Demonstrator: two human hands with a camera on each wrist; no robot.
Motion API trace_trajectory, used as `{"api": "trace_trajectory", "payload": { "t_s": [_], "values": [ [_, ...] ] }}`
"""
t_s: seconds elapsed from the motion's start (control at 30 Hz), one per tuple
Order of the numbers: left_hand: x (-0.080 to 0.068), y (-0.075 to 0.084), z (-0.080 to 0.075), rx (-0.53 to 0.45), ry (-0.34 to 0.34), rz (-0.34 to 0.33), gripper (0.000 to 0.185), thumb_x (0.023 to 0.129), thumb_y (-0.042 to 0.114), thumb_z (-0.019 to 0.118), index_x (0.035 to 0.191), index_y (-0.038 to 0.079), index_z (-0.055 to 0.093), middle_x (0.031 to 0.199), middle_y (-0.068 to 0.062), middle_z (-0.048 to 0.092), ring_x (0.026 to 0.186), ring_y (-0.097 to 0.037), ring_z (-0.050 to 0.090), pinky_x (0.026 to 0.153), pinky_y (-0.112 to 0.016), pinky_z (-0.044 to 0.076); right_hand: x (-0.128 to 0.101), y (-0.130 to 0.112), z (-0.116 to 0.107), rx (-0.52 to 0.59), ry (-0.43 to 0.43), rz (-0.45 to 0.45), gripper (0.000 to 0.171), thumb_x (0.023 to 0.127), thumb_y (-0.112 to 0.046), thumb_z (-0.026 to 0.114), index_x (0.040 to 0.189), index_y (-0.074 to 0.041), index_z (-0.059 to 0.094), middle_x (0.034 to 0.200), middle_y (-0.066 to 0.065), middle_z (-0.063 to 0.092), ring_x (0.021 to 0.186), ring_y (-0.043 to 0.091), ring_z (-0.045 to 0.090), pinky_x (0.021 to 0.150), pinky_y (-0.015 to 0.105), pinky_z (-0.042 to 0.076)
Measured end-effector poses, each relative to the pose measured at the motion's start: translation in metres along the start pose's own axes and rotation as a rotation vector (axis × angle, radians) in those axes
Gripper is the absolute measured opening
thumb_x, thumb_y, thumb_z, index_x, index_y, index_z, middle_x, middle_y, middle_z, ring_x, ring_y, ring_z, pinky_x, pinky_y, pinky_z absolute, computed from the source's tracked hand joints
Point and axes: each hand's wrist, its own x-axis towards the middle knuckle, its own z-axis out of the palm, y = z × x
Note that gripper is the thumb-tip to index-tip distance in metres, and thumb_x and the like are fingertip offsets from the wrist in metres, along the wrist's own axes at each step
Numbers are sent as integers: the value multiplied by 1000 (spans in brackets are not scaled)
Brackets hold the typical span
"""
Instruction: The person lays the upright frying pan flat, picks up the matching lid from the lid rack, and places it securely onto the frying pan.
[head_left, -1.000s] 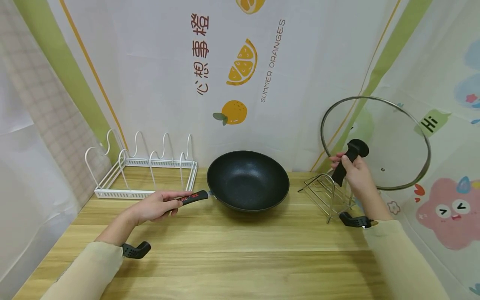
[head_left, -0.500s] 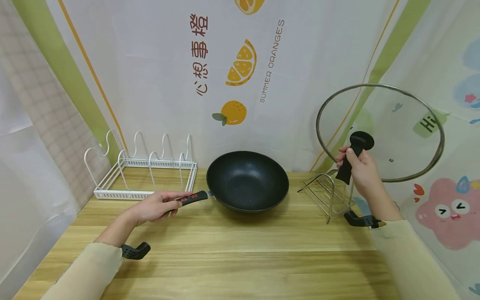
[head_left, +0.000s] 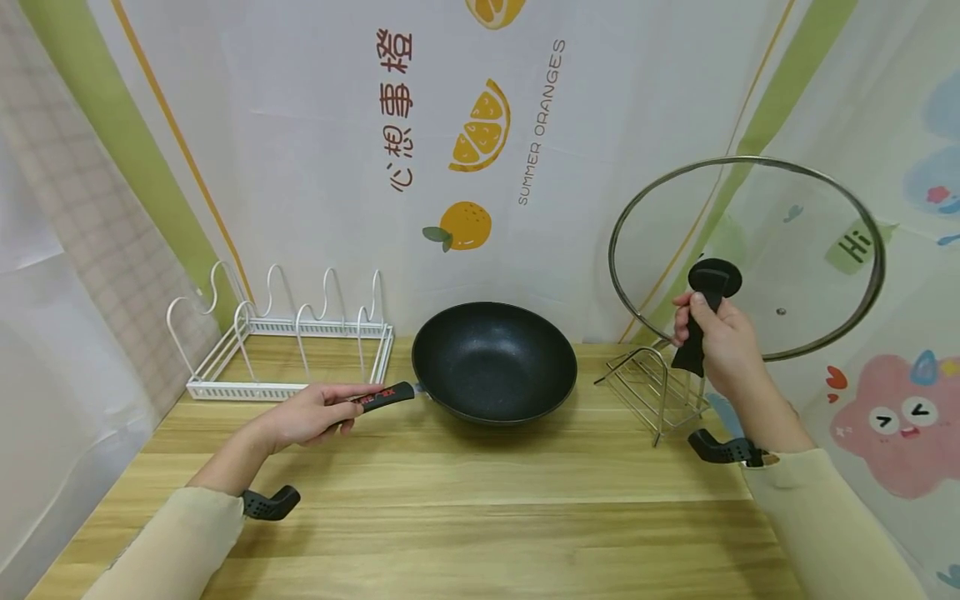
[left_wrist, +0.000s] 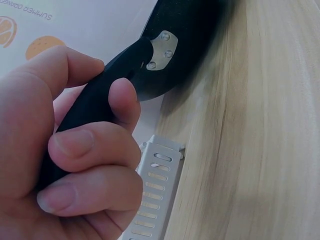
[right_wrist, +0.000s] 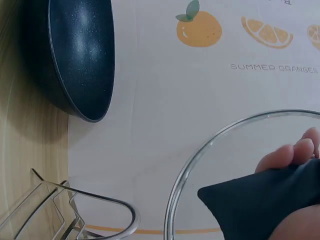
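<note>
A black wok (head_left: 495,362) sits on the wooden table, its handle (head_left: 388,397) pointing left. My left hand (head_left: 311,412) grips that handle; the left wrist view shows the fingers (left_wrist: 95,145) curled round it near the riveted bracket (left_wrist: 163,51). On the right, my right hand (head_left: 723,337) holds a large glass lid (head_left: 795,225) by its black upright handle (head_left: 691,342). The lid is tilted up, its metal rim facing me, above a small wire rack (head_left: 652,387). In the right wrist view the lid's rim (right_wrist: 187,170) stands apart from the wok (right_wrist: 82,55).
A white metal rack (head_left: 247,389) with several curved dividers stands at the back left of the table (head_left: 480,517). Behind everything hangs a white curtain (head_left: 315,167) printed with oranges. Another printed curtain (head_left: 900,317) closes off the right side.
My right hand has lifted the lid up off the wire rack, first a little to the right, then slightly back left. The left hand and the wok have stayed in place.
</note>
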Motion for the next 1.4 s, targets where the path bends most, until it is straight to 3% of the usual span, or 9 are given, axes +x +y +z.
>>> {"api": "trace_trajectory", "payload": {
  "t_s": [0.6, 0.93, 1.4],
  "values": [
    [0, 0, 0, -2, -1, -6, 48, 112, 33, 66, 159, 23, 61, 82, -10, 63, 47, -8, 34, 44, -21, 29, -6, -14, 22, -53, -20, 59, 32, 116, -38, 53, 109, -7, 59, 76, -4, 57, 60, 13, 47, 56, 26, 44],
    [0, 0, 0, 8, 2, 4, 47, 113, 33, 65, 158, 23, 61, 82, -11, 62, 47, -9, 35, 44, -21, 30, -4, -19, 37, 7, -22, 148, 33, 116, -40, 54, 100, -10, 59, 74, -5, 55, 57, 10, 44, 53, 23, 42],
    [-1, 1, 0, 2, -1, -2, 48, 113, 33, 64, 160, 23, 59, 82, -11, 62, 47, -8, 35, 44, -21, 30, 0, -14, 55, -126, -6, 231, 41, 115, -47, 52, 107, -7, 52, 74, -6, 53, 51, 7, 45, 47, 22, 42]
  ]
}}
